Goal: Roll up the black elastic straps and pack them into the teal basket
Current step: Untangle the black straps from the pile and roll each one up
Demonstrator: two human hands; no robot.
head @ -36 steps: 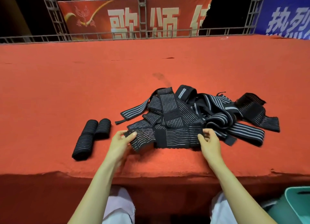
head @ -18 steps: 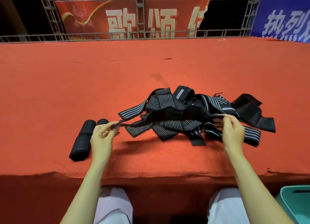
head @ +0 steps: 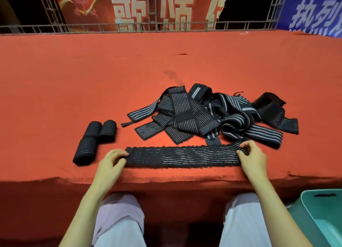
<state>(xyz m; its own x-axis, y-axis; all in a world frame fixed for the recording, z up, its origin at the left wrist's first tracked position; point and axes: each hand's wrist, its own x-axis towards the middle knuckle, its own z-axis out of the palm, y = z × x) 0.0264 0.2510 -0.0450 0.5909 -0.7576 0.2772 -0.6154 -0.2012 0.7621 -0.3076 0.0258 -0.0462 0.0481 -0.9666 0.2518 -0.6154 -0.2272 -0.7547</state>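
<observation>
Head view: strap (head: 185, 157) flat near edge, left hand (head: 111, 163) pinching left end, right hand (head: 253, 158) pinching right end. Looks soft, stretchy, light; I'd roll from one end.

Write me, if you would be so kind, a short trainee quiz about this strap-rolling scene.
1. True or false: the rolled straps already lie in the teal basket.
2. Of the left hand and right hand, which grips the flat strap? A) left only; B) right only; C) both.
3. Fill in: the loose pile lies to the ___ of the rolled straps.
Key: 1 false, they lie on the red cloth; 2 C; 3 right.
</observation>
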